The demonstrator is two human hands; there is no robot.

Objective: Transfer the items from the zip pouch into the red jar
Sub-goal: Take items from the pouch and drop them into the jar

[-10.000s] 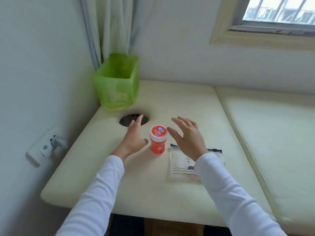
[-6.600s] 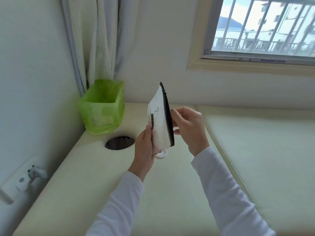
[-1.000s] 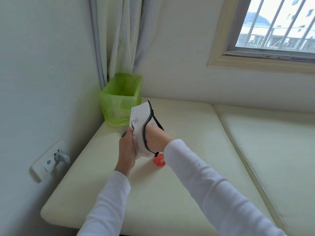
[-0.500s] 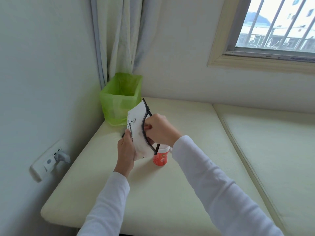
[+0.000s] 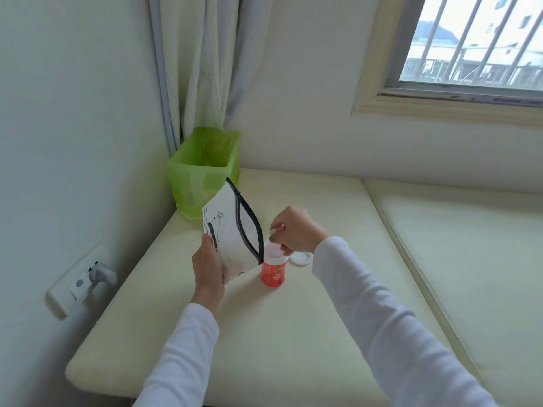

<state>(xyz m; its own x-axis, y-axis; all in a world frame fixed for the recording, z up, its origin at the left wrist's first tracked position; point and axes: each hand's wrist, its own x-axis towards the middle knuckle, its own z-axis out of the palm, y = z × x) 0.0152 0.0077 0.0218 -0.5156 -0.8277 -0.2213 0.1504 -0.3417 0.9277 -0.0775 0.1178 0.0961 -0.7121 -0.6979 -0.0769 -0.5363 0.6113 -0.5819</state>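
Zip pouch [image 5: 232, 230] stood upright and unzipped, its mouth gaping, clasped at its lower edge by the left hand [image 5: 208, 267] just beside the red jar [image 5: 273, 271]. That jar sat open on the cream cushion [image 5: 293, 333], with its white lid [image 5: 300, 257] lying close behind. The right hand [image 5: 295, 230] hovered over the jar's mouth, its fingers pinching a small white item [image 5: 273, 232]. Judging from this, the transfer was under way; what remained inside the pouch could not be seen.
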